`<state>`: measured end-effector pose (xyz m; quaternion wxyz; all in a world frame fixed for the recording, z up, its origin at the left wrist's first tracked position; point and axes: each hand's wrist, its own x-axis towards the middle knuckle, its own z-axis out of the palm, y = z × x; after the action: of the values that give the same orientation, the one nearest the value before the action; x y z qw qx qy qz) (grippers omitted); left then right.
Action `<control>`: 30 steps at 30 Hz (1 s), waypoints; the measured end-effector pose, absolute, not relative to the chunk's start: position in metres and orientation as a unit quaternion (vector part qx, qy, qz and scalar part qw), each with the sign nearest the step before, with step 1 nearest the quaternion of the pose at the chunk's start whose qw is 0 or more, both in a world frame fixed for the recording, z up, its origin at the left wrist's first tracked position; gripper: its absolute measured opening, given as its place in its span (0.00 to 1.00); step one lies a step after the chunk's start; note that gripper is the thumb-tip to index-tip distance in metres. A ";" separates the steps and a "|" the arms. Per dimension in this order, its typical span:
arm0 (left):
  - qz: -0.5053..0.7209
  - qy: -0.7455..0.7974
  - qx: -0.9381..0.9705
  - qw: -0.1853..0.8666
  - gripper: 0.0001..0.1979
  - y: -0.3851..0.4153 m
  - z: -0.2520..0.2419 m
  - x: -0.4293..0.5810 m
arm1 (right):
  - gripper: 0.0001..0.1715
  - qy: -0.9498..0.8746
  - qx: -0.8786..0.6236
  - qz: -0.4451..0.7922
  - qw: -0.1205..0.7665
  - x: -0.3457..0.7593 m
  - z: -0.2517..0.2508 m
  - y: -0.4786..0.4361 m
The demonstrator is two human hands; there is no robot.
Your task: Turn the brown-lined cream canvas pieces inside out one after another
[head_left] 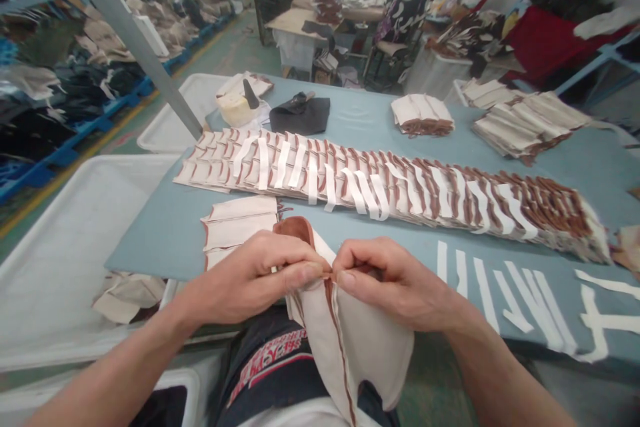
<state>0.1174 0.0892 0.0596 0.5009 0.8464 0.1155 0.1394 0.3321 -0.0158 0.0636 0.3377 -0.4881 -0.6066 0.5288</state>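
Close to my body, a cream sewn piece (373, 340) with a brown edge and a brown seam down its middle hangs from my two hands. My left hand (267, 277) is closed, pinching its top edge at the seam between thumb and forefinger. Just beside it, my right hand (393, 283) pinches the same edge with curled fingers. A brown inner flap (295, 228) sticks up behind my left hand. Left of this lies a cream panel stack (243, 217) with brown edges. White strips (485, 293) are laid out on the table to the right.
Across the blue-grey table (160, 233) runs a long row of cream-and-brown pieces (320, 170), topped with white strips. Behind it are a tape roll (235, 112), a black cloth (305, 115) and more stacks (423, 113). White bins (85, 213) stand left. A person (405, 3) sits farther back.
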 end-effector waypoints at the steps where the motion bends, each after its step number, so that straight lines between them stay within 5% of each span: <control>1: 0.100 0.109 0.832 0.535 0.20 0.094 0.063 0.118 | 0.16 -0.610 -0.488 0.527 0.335 0.332 0.065 -0.016; 8: -0.006 0.084 0.773 0.629 0.23 0.106 0.069 0.123 | 0.13 -0.624 -0.504 0.495 0.334 0.330 0.067 -0.021; 18: 0.078 0.084 0.851 0.513 0.14 0.101 0.067 0.125 | 0.08 -0.744 -0.549 0.220 0.311 0.324 0.064 -0.020; 30: 0.124 0.095 0.881 0.447 0.09 0.091 0.057 0.124 | 0.11 -0.772 -0.546 0.091 0.312 0.320 0.062 -0.020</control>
<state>0.1238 0.0913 0.0566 0.4467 0.8810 0.0949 0.1239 0.3200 -0.0197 0.0622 0.3115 -0.5459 -0.7725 0.0911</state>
